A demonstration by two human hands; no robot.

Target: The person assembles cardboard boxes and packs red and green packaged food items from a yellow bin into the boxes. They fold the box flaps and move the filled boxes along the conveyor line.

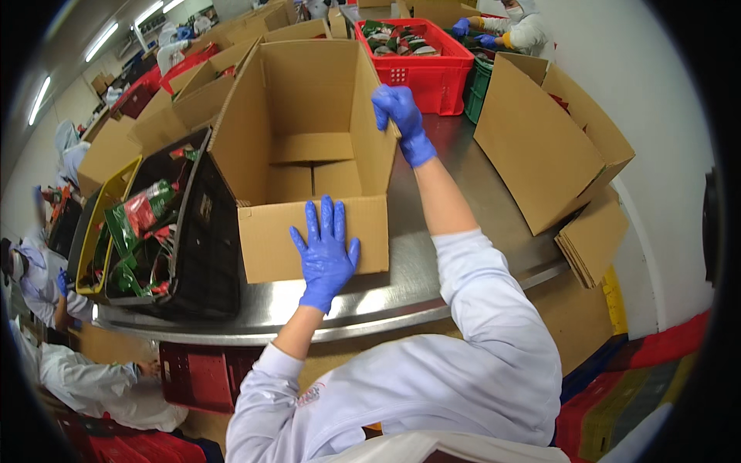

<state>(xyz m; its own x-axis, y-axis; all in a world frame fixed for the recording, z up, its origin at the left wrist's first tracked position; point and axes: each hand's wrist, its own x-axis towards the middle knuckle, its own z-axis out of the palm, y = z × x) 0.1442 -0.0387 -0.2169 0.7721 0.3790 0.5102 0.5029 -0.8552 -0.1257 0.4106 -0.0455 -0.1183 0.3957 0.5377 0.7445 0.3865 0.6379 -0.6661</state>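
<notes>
An open cardboard box (pixel 309 170) stands on the steel table in front of me, with nothing inside it. Its near flap (pixel 262 241) is folded outward and down. My left hand (pixel 327 251), in a blue glove, lies flat on that flap with fingers spread. At the box's right side, my gloved right hand (pixel 403 123) is closed around the upper edge of the wall. Just left of the box, a black crate (pixel 208 255) holds green and red packets (pixel 143 210).
Behind the box stands a red crate (pixel 421 77) of packets, beside a green crate (pixel 477 89). Another cardboard box (pixel 532 143) leans at right, near folded cardboard (pixel 593 235). A yellow crate (pixel 116 185) adjoins the black one. Co-workers (pixel 529 31) work around the steel table (pixel 444 201).
</notes>
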